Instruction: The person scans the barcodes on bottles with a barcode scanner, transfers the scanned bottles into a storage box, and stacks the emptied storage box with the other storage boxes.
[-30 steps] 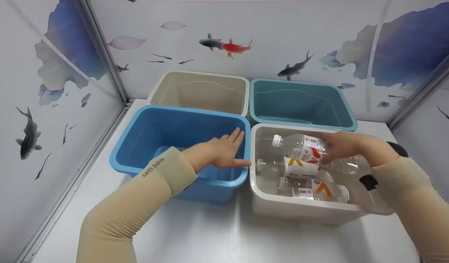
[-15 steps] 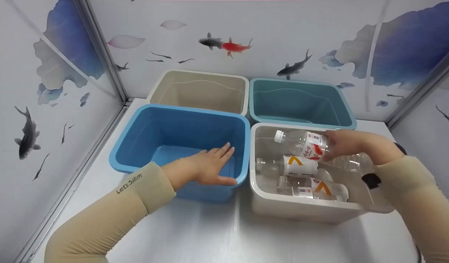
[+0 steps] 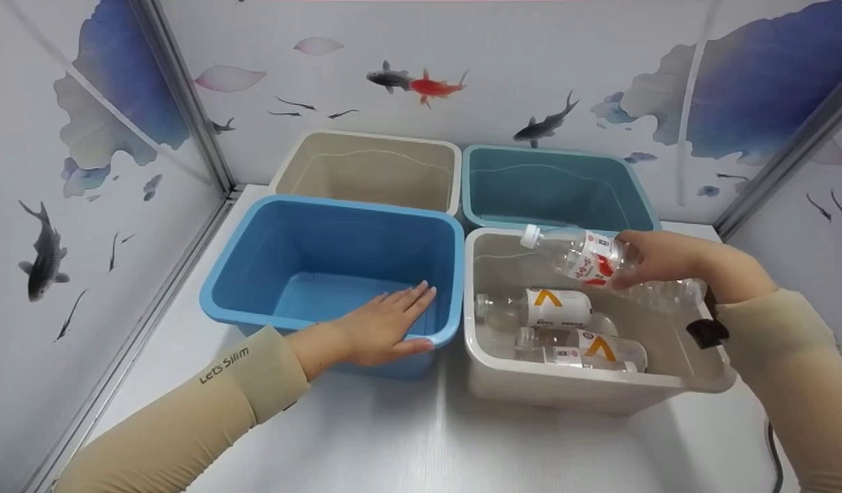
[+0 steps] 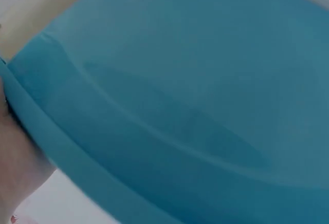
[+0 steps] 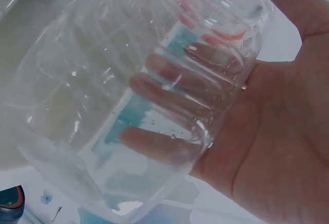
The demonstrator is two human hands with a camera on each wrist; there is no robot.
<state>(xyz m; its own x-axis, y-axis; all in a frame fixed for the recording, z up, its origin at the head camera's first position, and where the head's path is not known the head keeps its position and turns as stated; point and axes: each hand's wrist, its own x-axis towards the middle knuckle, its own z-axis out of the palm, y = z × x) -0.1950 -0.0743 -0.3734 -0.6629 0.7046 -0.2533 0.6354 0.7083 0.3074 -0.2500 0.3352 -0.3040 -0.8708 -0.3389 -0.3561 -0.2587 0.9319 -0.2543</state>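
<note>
My right hand (image 3: 684, 260) grips a clear plastic bottle (image 3: 589, 260) with a white cap and a red-and-white label, above the white bin (image 3: 585, 383). Seen in the right wrist view, the fingers (image 5: 169, 95) show through the bottle's (image 5: 87, 106) ribbed clear wall. Below it in that bin lie bottles with white labels and orange marks, one (image 3: 558, 308) farther back and one (image 3: 599, 349) nearer. My left hand (image 3: 373, 332) lies at the near rim of the blue bin (image 3: 215, 294), fingers straight. In the left wrist view only part of that hand (image 4: 20, 162) shows beside the blue wall.
Behind the blue bin stands a beige bin (image 3: 455, 178), and a teal bin (image 3: 640, 185) stands behind the white one. All rest on a white table (image 3: 380, 438) between printed panels. A black cable (image 3: 773, 452) runs along the right side.
My right hand has raised the bottle and carried it slightly right, out of the white bin's depth. My left hand has drawn back towards the blue bin's near rim.
</note>
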